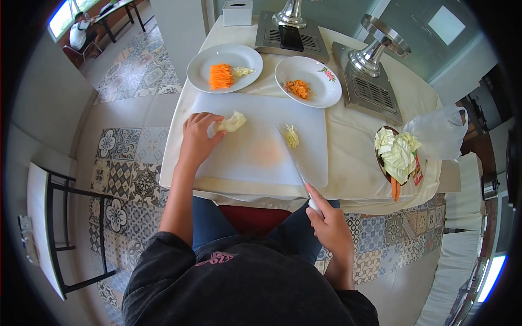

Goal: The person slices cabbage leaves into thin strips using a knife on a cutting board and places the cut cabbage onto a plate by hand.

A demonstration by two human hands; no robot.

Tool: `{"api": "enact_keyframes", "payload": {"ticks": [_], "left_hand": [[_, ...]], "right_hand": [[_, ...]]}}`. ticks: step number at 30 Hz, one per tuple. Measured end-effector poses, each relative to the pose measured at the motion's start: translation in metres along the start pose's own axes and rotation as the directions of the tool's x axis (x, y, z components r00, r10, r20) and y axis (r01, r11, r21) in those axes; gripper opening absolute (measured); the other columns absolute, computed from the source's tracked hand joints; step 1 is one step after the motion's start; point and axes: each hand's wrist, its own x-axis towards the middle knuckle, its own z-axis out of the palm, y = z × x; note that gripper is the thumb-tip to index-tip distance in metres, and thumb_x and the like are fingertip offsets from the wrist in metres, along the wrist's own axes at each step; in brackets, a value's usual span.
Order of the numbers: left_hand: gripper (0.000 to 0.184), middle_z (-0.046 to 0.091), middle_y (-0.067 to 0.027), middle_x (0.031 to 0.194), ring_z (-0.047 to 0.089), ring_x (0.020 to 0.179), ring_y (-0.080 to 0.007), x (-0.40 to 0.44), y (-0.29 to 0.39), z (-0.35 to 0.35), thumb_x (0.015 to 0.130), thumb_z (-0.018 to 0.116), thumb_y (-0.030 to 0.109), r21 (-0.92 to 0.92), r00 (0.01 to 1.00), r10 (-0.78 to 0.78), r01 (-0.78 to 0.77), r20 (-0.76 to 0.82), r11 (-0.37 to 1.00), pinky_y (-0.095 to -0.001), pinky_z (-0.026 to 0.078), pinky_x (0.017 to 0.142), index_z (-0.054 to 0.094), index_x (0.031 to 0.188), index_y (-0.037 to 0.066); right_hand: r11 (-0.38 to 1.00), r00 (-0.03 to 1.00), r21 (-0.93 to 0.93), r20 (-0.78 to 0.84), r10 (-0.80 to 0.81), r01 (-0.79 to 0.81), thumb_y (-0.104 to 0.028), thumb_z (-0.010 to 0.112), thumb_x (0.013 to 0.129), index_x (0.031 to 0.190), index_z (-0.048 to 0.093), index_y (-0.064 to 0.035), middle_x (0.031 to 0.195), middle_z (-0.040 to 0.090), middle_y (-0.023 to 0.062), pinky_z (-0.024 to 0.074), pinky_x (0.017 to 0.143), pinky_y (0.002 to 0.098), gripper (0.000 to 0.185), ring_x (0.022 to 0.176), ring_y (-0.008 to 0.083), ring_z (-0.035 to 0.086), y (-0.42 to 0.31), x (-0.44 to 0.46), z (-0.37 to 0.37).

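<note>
My left hand point(201, 135) holds a pale cabbage piece point(234, 122) over the upper left of the white cutting board point(228, 163). My right hand point(326, 220) is closed round the white handle of a knife point(293, 157), whose blade points up and left over the board's right part. Just right of the blade tip lies a small pile of pale thin strips point(292, 136). Behind the board, an oval plate point(198, 70) bears orange strips point(221, 76) and pale strips point(243, 71). A flowered plate point(327, 95) beside it holds orange shreds point(299, 89).
At right, a bowl of cabbage leaves point(398, 155) stands near carrots point(396, 189) and a clear plastic bag point(439, 133). Metal stands point(372, 89) and a tissue box point(237, 13) are at the back. A phone point(291, 38) rests there. A person point(81, 37) sits far left.
</note>
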Motion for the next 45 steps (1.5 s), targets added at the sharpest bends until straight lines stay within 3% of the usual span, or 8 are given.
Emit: {"api": "enact_keyframes", "payload": {"ticks": [6,13,16,23,32,38,45], "left_hand": [[0.034,0.070,-0.0065,0.110,0.059,0.113,-0.0280,-0.022,0.033,0.012,0.076,0.082,0.015,-0.078,0.989,0.130,-0.125,0.064,0.989,-0.0432,0.040,0.106,0.074,0.109,0.010],[0.034,0.069,-0.0057,0.108,0.059,0.111,-0.0277,-0.030,0.041,0.023,0.077,0.081,0.015,-0.144,0.984,0.151,-0.136,0.098,0.980,-0.0431,0.040,0.105,0.074,0.109,0.010],[0.034,0.070,-0.0055,0.107,0.059,0.110,-0.0282,-0.030,0.047,0.029,0.077,0.081,0.015,-0.133,0.988,0.139,-0.130,0.060,0.983,-0.0433,0.040,0.105,0.073,0.110,0.011],[0.033,0.070,-0.0054,0.107,0.059,0.109,-0.0297,-0.032,0.055,0.032,0.078,0.081,0.017,-0.103,0.995,0.104,-0.103,0.006,0.989,-0.0427,0.040,0.103,0.072,0.110,0.011],[0.029,0.070,-0.0036,0.104,0.060,0.107,-0.0267,-0.034,0.055,0.034,0.079,0.080,0.020,-0.068,0.992,0.122,-0.124,-0.029,0.990,-0.0429,0.040,0.103,0.073,0.106,0.012],[0.031,0.070,-0.0026,0.106,0.060,0.108,-0.0264,-0.034,0.051,0.035,0.078,0.081,0.018,-0.087,0.993,0.114,-0.116,-0.028,0.989,-0.0421,0.040,0.104,0.075,0.107,0.011],[0.032,0.070,-0.0019,0.106,0.060,0.107,-0.0248,-0.035,0.052,0.036,0.076,0.082,0.017,-0.083,0.990,0.132,-0.136,-0.050,0.987,-0.0418,0.039,0.105,0.077,0.107,0.010]], "right_hand": [[1.000,1.000,0.008,0.004,0.016,-0.016,-0.012,0.058,0.097,0.152,0.046,-0.0225,0.067,0.054,0.0222,0.0440,0.062,0.0319,0.058,0.053,0.0219,0.041,-0.003,0.000,0.004],[0.998,0.998,-0.013,0.013,0.055,-0.054,-0.012,0.059,0.097,0.152,0.046,-0.0203,0.070,0.057,0.0216,0.0452,0.063,0.0310,0.057,0.054,0.0225,0.041,-0.005,0.002,0.005],[0.999,1.000,0.044,-0.003,-0.029,0.029,-0.010,0.058,0.098,0.153,0.043,-0.0161,0.075,0.061,0.0213,0.0458,0.065,0.0318,0.057,0.056,0.0235,0.046,-0.009,0.004,0.012],[0.991,0.988,0.053,0.087,-0.127,0.122,-0.008,0.051,0.103,0.159,0.027,-0.0118,0.075,0.062,0.0200,0.0504,0.070,0.0378,0.061,0.068,0.0347,0.064,-0.020,0.008,0.033],[0.983,0.978,-0.022,0.113,-0.177,0.180,-0.009,0.050,0.102,0.158,0.028,-0.0090,0.079,0.064,0.0278,0.0494,0.070,0.0463,0.060,0.076,0.0471,0.063,-0.022,0.021,0.048],[0.987,0.980,-0.087,0.159,-0.117,0.132,-0.010,0.049,0.102,0.159,0.024,-0.0088,0.078,0.064,0.0284,0.0481,0.069,0.0514,0.062,0.075,0.0473,0.064,-0.026,0.025,0.052],[0.971,0.978,-0.145,0.117,-0.173,0.189,-0.007,0.048,0.101,0.158,0.023,-0.0069,0.084,0.068,0.0282,0.0496,0.072,0.0541,0.063,0.077,0.0482,0.065,-0.030,0.034,0.055]]}}
